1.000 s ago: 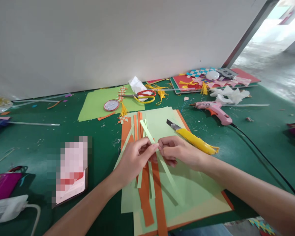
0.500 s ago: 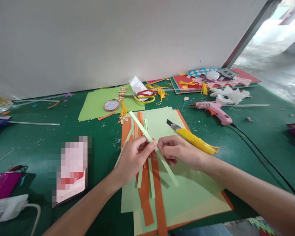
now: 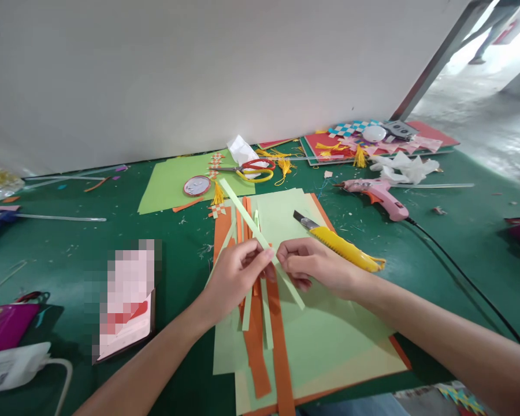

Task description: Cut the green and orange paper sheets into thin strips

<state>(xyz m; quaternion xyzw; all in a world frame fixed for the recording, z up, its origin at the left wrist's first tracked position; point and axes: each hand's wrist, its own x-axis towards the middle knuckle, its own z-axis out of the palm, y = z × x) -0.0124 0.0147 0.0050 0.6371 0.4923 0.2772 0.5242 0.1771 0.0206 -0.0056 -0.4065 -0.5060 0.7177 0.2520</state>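
A long pale green paper strip [image 3: 249, 219] slants across the middle of the work area. My left hand [image 3: 240, 274] pinches it between thumb and fingers. Beside the strip's right edge, my right hand [image 3: 309, 263] has its fingers curled together at the left hand's fingertips; whether they grip anything is hidden. Other pale green strips [image 3: 266, 323] and orange paper strips [image 3: 283, 352] lie beneath the hands, on a stack of pale green sheets [image 3: 342, 341]. A yellow box cutter [image 3: 342, 245] with its blade out rests on the sheets just beyond my right hand.
Scissors [image 3: 260, 170], a round tin [image 3: 196, 185] and a yellow tassel [image 3: 217, 193] lie on green paper [image 3: 160, 179] at the back. Right stands a pink glue gun [image 3: 381, 193] with its black cable [image 3: 463, 277]. A phone [image 3: 127, 312] and white charger [image 3: 17, 370] are left.
The pinched strip has slid up and to the left along its length, so its lower end sits closer to my hands. Both hands stay nearly in place. A person's leg appears in the far doorway.
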